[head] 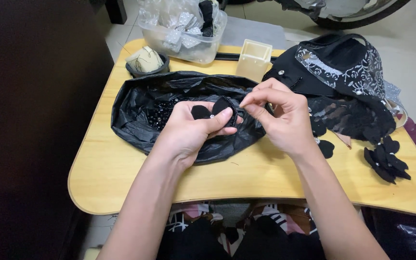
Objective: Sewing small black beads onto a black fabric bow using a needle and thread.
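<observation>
My left hand (196,129) holds a small black fabric flower piece (217,108) edged with black beads, thumb pressed across it. My right hand (280,115) pinches its fingertips together at the piece's upper right edge; whatever is between the fingertips is too thin to make out. Both hands hover over an open black plastic bag (136,115) that holds a heap of black beads (162,113). The bag lies on a light wooden lap table (107,173).
Black lace-and-sequin fabric (347,82) is piled at the right, with finished black fabric flowers (386,159) near the right edge. At the back stand a clear plastic tub (184,36), a small cream box (253,58) and a dark bowl (145,62).
</observation>
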